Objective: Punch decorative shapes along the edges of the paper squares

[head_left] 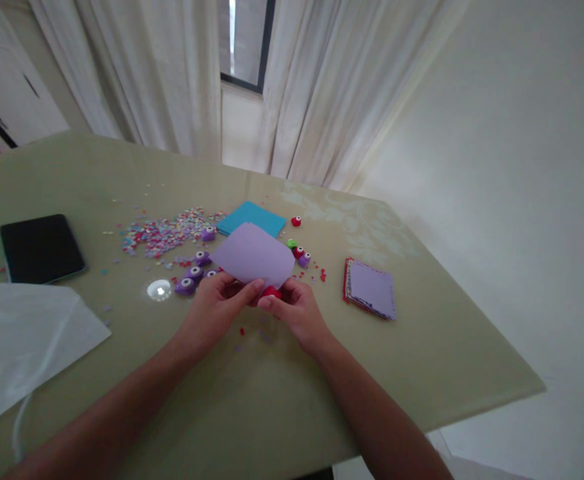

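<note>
My left hand (216,305) is closed on the near edge of a lilac paper sheet (253,252), thumb on top. The sheet slopes up away from me, above the table. My right hand (301,313) is closed around a small red craft punch (272,291) at the paper's near right edge. Fingers hide most of the punch, so I cannot tell how far the paper sits in it. Several purple craft punches (195,273) lie left of the sheet. Behind it is a stack of blue paper (255,217).
Paper confetti (167,233) is heaped at the back left. A black tablet (42,250) and a white bag (27,340) lie on the left. To the right is a stack of edge-punched cards (372,290). Another red punch (296,221) and a green punch (292,244) lie behind my right hand.
</note>
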